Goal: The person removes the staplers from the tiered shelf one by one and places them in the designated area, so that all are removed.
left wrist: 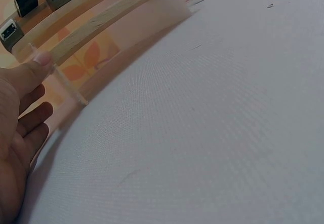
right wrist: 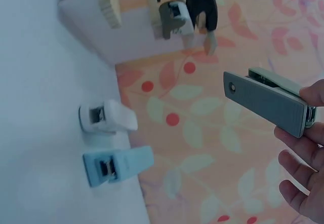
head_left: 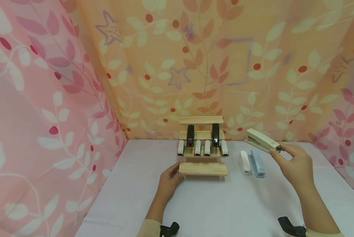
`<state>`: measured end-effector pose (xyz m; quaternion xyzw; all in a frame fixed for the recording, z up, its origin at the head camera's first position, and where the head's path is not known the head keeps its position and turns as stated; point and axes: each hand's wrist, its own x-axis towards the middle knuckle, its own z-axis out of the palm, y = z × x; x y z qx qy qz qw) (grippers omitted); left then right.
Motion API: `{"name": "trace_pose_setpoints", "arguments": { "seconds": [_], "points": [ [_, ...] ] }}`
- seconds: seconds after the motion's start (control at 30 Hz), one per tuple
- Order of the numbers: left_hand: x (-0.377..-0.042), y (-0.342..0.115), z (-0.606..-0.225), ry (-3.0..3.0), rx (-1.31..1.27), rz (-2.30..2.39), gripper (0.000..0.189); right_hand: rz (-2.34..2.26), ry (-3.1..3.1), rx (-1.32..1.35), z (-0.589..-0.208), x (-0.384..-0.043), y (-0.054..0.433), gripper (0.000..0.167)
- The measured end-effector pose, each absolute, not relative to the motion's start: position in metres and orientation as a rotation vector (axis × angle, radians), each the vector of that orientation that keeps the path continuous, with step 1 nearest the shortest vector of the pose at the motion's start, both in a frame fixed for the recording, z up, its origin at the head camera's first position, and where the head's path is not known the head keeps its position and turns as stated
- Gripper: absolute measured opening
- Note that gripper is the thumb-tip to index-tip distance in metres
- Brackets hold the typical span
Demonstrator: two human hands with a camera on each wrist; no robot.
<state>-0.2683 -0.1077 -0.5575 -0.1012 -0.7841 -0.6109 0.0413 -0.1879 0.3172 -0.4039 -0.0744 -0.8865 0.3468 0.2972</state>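
A cream stapler (head_left: 262,140) is raised above the right part of the table. My right hand (head_left: 295,164) pinches its rear end between thumb and fingers; its grey base (right wrist: 266,102) shows in the right wrist view. At the left end of a stepped wooden rack (head_left: 203,168), my left hand (head_left: 168,181) grips the lowest board, thumb (left wrist: 43,58) at its edge in the left wrist view. Two black staplers (head_left: 215,135) stand on the rack's middle, behind a row of several small white staplers (head_left: 198,148). Its top and lowest boards are bare.
Right of the rack, a white stapler (head_left: 245,162) and a light blue stapler (head_left: 257,163) stand side by side on the white tablecloth (head_left: 224,204). Floral curtains (head_left: 177,65) hang behind the table and along both sides.
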Motion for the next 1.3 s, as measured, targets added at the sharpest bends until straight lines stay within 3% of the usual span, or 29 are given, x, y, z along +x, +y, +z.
{"name": "trace_pose_setpoints", "arguments": {
  "seconds": [1.3],
  "points": [
    [-0.27,-0.107,-0.559,-2.42,-0.306,-1.842,0.068,0.935,-2.403,-0.536,-0.495,-0.209,0.385,0.055]
  ]
}}
